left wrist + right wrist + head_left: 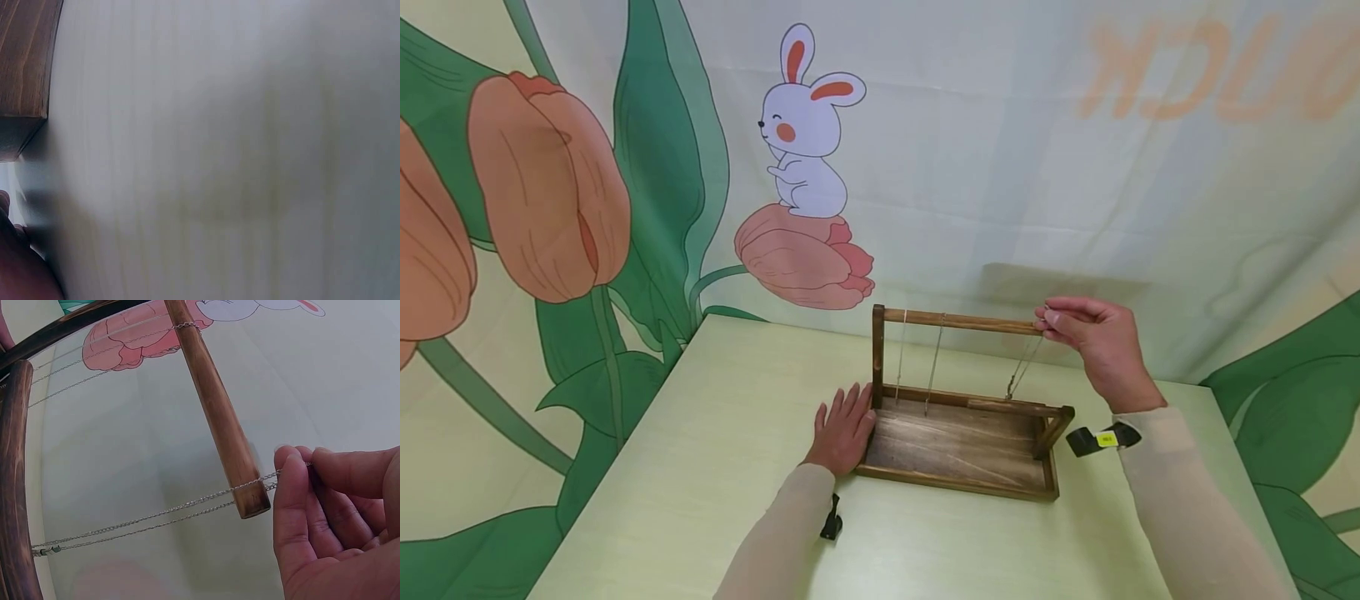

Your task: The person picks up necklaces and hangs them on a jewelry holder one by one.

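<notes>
A brown wooden jewelry stand (pixel 955 450) with a tray base stands on the table, its raised bar (pixel 962 321) running from a post at the left. My right hand (pixel 1101 346) is at the bar's free right end. Between thumb and fingertips it pinches a thin silver chain necklace (pixel 144 519), whose two strands pass the bar end (pixel 250 497) and run down to the lower wood. My left hand (pixel 841 429) rests with extended fingers against the stand's left side. The left wrist view shows only a wooden corner (pixel 25 62) and part of that hand (pixel 25 262).
Other thin chains (pixel 934 367) hang from the bar's left half. The pale table (pixel 700 467) lies around the stand. Behind it hangs a cloth backdrop printed with tulips and a rabbit (pixel 808 167). Both wrists wear black straps (pixel 1105 438).
</notes>
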`<control>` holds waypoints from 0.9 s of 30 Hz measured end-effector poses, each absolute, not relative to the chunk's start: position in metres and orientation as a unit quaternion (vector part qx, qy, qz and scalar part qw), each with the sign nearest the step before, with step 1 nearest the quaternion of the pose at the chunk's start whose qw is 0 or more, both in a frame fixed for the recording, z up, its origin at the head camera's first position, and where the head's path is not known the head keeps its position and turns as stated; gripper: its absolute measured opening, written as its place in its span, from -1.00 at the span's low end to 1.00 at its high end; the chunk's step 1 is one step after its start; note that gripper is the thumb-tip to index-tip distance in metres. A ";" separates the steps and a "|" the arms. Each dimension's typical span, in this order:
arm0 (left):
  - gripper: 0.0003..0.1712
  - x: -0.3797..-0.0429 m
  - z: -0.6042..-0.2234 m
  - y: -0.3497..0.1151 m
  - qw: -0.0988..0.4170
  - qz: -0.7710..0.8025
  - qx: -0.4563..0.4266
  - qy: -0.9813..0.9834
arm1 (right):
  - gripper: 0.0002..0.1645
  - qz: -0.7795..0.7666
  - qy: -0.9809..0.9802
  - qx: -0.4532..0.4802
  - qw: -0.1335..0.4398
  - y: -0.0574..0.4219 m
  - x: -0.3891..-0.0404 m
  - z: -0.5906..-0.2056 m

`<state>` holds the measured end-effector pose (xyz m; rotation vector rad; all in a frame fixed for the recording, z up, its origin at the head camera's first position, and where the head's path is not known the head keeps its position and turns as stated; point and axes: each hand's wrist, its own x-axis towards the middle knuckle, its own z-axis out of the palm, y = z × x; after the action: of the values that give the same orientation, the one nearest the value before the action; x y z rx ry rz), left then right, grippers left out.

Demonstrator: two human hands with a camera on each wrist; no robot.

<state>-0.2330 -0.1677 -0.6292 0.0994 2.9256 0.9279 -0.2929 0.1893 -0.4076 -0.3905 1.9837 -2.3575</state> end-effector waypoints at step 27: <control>-0.30 -0.236 -0.636 -0.169 0.033 0.306 0.029 0.951 | -0.84 -0.755 0.642 -0.132 0.022 0.179 -0.294 -0.406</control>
<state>-0.2356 -0.1686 -0.6356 0.0905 2.9263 0.9428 -0.2942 0.1792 -0.4062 -0.4102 1.9898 -2.3372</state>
